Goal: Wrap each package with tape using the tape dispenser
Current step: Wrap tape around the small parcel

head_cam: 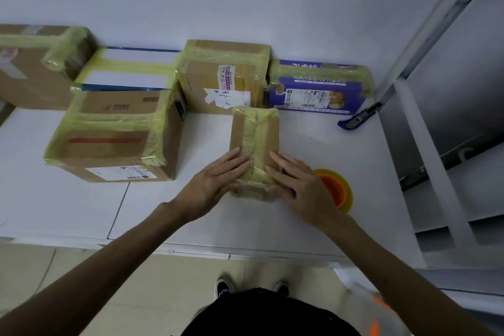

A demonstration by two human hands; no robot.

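Note:
A small brown cardboard package (253, 133) wrapped lengthwise in yellowish tape lies on the white table (81, 204) in front of me. My left hand (215, 180) presses flat on its near left side, fingers straight. Flat on the near right side rests my right hand (297, 185), fingers extended over the tape. An orange and yellow tape roll with dispenser (338, 188) sits on the table just right of my right hand, partly hidden by it.
Several taped packages line the back: a large brown box (114, 139), a flat white box (131, 68), a brown box (226, 76), a purple box (319, 87) and another brown box (30, 63) far left. A blue cutter (357, 117) lies by a white metal frame (425, 144).

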